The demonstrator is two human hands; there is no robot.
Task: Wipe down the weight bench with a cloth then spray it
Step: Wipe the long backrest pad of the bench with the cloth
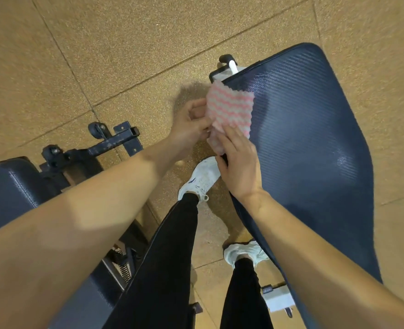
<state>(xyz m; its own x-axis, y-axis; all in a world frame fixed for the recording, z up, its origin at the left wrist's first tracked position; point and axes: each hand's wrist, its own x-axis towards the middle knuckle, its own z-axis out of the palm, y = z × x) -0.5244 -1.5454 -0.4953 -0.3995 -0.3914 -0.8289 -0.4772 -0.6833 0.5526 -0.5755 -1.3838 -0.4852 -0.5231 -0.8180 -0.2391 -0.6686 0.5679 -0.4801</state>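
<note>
The right hand (237,162) lies flat on the lower part of the pink and white cloth (230,108). Its fingers are stretched out and press the cloth down on the left edge of the big blue bench pad (315,143). The thumb hooks around the edge of the pad. The left hand (191,125) is just beside it, on the side away from the pad. Its fingers are bent and pinch the cloth's near left edge. So both hands have hold of the cloth.

The cloth has wavy pink and white stripes. Most of it rests on the pad near the pad's far corner, and a little hangs over the side.

The pad is dark blue with thin lines on it, and it is tilted. A white and black frame part (229,65) sticks out past its far corner.

Below the hands are two white shoes (201,179) and black trousers (172,257) on a tan speckled floor (125,43). Another dark bench (8,186) with a black metal frame (110,141) stands to the left, well apart from the cloth.
</note>
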